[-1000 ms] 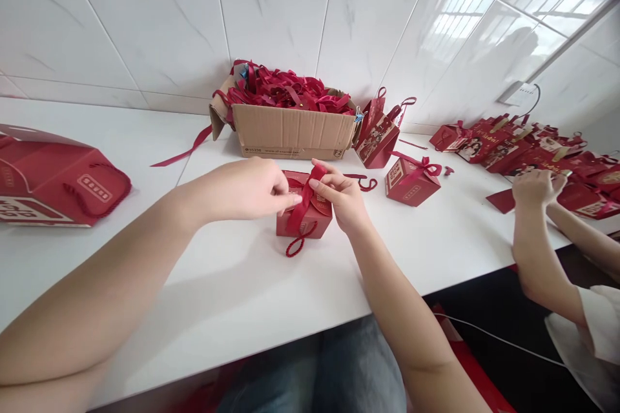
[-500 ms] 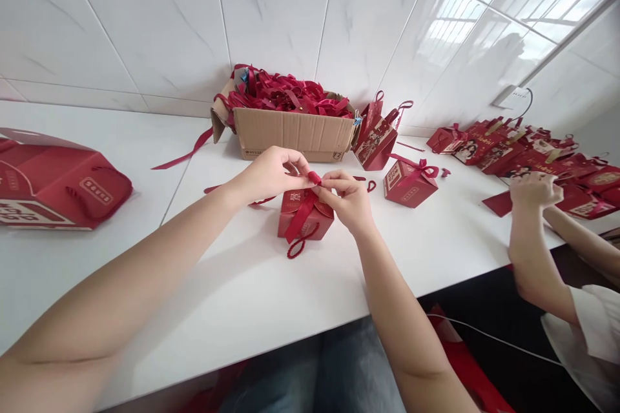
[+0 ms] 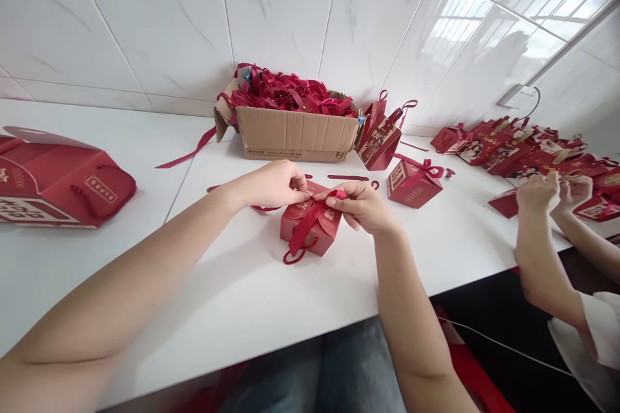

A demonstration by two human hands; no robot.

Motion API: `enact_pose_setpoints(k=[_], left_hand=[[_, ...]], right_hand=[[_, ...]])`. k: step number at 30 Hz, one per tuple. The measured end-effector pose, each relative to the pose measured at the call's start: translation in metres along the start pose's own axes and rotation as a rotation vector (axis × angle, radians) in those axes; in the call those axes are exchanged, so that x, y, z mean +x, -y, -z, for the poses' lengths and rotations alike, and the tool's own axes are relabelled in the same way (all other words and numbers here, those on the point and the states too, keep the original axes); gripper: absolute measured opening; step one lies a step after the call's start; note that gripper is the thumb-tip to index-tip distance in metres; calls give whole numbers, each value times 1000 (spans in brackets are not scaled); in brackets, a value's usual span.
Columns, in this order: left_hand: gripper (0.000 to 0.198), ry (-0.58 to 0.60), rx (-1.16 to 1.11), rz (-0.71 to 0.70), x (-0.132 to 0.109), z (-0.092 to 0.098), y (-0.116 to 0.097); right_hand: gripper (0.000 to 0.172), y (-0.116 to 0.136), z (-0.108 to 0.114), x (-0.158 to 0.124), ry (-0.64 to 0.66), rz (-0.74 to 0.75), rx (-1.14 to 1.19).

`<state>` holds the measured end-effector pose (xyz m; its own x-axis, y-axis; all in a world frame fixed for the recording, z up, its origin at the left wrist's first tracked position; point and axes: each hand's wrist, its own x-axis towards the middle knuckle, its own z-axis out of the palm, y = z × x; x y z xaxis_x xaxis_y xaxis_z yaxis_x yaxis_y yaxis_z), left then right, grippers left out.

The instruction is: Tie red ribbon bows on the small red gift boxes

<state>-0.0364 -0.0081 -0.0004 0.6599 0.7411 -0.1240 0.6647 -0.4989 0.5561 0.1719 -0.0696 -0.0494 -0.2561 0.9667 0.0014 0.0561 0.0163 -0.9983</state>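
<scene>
A small red gift box [image 3: 310,232] stands on the white table [image 3: 242,297] in front of me. A dark red ribbon [image 3: 306,227] runs over its top and hangs down its front. My left hand [image 3: 276,183] pinches the ribbon at the box's top left. From the right, my right hand [image 3: 365,206] grips a loop of the same ribbon. Both hands are closed on it and almost touch above the box.
A cardboard carton [image 3: 295,132] full of red ribbons sits at the wall. A tied red box [image 3: 413,182] and a red bag [image 3: 380,135] stand to the right. Flat red bags [image 3: 58,184] lie at left. Another person's hands [image 3: 552,193] work among red boxes at far right.
My hands have dropped from above the box to its top, and the right hand has drawn a ribbon loop to the right. The other person's second hand has come up beside the first.
</scene>
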Motion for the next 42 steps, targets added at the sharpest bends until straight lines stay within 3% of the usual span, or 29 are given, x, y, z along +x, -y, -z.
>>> enact_pose_setpoints(k=[8, 14, 19, 22, 29, 37, 42], left_hand=[[13, 0, 33, 55, -4, 3, -5], [18, -70, 191, -272, -12, 3, -9], [19, 8, 169, -229, -22, 7, -13], [11, -13, 141, -290, -27, 12, -14], [15, -194, 136, -551, -29, 14, -19], [13, -467, 136, -482, -8, -1, -7], [9, -686, 217, -460, 0, -3, -6]], right_hand=[[17, 6, -1, -5, 66, -19, -20], [20, 10, -3, -7, 93, -36, 11], [21, 11, -6, -2, 59, -84, 36], [21, 17, -12, 0, -1, -105, -39], [10, 34, -36, 3, -158, -71, -298], [19, 25, -38, -5, 7, 73, -350], [27, 22, -41, -4, -138, 77, -325]])
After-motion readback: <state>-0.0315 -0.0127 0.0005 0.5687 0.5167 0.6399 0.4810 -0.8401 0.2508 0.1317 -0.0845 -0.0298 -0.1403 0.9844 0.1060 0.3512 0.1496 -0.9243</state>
